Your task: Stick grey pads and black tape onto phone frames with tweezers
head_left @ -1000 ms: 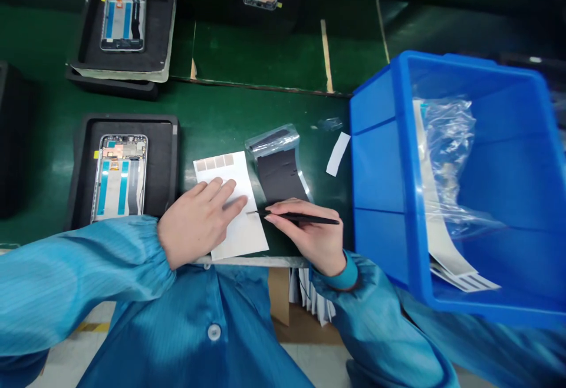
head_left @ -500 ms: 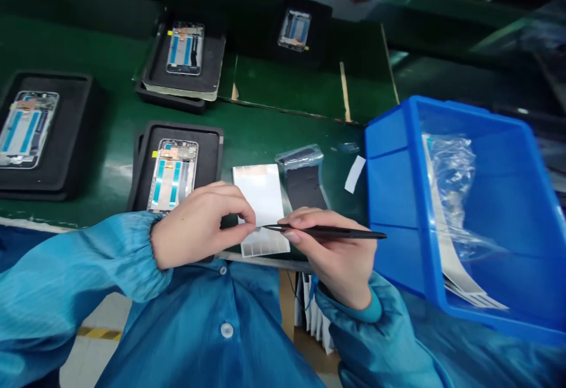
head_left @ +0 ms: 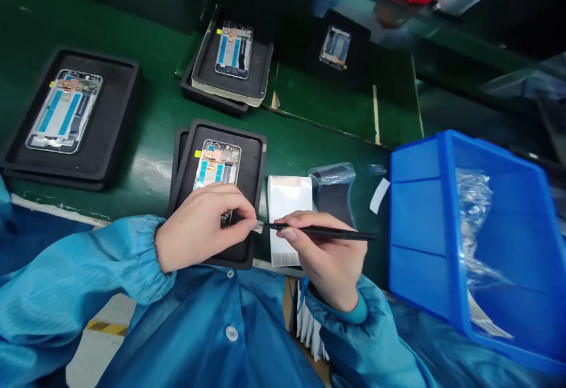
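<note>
Black tweezers lie in my right hand, gripped between thumb and fingers, their tips pointing left. At those tips is a small silvery sticker. My left hand pinches the same sticker between thumb and forefinger, above the right side of a black tray. An opened phone with blue strips and a yellow tab lies in that tray, its lower part hidden by my left hand. Under and beside my right hand is a white sticker sheet with small silvery pieces along its lower end.
A blue bin with clear plastic and white sheets stands at the right. A bag with dark pieces and a white strip lie before it. More trayed phones sit at the left and back.
The view has shifted, so the table's things appear farther right. Both hands, with the sticker and tweezers, are now over the tray's edge instead of over the sheet. The sticker shows more clearly.
</note>
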`<state>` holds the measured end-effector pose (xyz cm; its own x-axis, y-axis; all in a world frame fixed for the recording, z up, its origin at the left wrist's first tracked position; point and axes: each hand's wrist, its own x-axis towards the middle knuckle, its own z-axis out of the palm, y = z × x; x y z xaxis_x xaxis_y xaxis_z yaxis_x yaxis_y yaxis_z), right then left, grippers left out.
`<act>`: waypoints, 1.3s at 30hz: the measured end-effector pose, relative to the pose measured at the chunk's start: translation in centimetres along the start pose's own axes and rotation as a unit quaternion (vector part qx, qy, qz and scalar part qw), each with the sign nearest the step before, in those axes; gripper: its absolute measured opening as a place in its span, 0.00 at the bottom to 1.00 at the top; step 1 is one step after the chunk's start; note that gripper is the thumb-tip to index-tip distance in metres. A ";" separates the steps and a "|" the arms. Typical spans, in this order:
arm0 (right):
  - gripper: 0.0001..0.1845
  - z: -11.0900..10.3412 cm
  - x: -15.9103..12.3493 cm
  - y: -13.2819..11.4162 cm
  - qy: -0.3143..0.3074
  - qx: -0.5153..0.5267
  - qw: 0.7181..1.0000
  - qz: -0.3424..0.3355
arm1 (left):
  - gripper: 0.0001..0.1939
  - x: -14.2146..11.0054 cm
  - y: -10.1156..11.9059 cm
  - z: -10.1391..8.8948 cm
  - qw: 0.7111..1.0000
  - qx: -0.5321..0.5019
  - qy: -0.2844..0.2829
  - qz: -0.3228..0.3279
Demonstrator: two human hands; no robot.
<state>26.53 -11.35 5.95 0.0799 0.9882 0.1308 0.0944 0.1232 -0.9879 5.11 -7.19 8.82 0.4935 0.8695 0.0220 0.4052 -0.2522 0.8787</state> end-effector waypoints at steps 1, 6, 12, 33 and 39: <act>0.10 0.3 0.1 0.1 0.010 0.000 1.000 0.001 | 0.03 -0.2 -0.3 -0.3 1.000 0.014 0.013 0.007; 0.07 2.2 1.3 0.4 0.064 -0.023 0.997 0.025 | 0.09 -1.8 -3.2 -2.6 0.974 0.186 0.116 0.049; 0.06 6.3 4.5 0.2 0.066 -0.088 0.991 0.076 | 0.10 -2.5 -6.9 -3.9 0.938 0.316 0.139 0.022; 0.05 8.9 7.6 0.5 0.026 -0.134 0.985 0.108 | 0.18 -2.0 -7.4 -4.2 0.967 0.247 0.058 -0.003; 0.04 8.9 7.5 0.9 0.034 -0.164 0.982 0.090 | 0.18 -2.0 -7.3 -4.3 0.966 0.252 0.059 -0.003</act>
<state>18.40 -3.04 5.33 0.1885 0.9817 -0.0265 0.3866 -0.0990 -0.9169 -2.09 -5.29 4.42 0.4109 0.9065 0.0966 0.7458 -0.3952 0.5363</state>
